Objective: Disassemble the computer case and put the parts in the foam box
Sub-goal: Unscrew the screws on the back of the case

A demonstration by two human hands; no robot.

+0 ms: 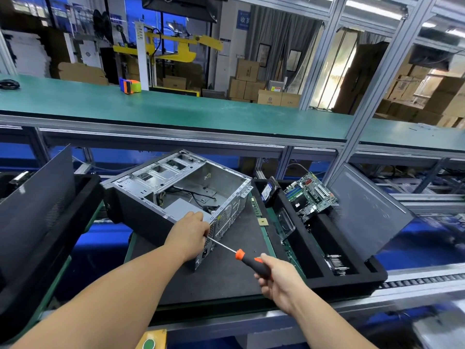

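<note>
My right hand [280, 282] has its grip closed around the screwdriver [247, 260] handle, aiming the shaft at the rear of the computer case [176, 195]. My left hand [192, 231] steadies that corner on the worktop [226, 273], fingers hidden, so I cannot tell its grip. Beyond, the foam box [327, 250] sits just right, holding a motherboard [310, 195].

Blue wall sign [243, 19], upper centre of frame: white Chinese character "收", remainder cut off. Carton labels [277, 89] and hard-drive label [266, 193] too small to read.

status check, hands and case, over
Right hand grips screwdriver, tip at case rear corner. Left hand steadies the corner. Motherboard already in foam box. Nothing in the way.
</note>
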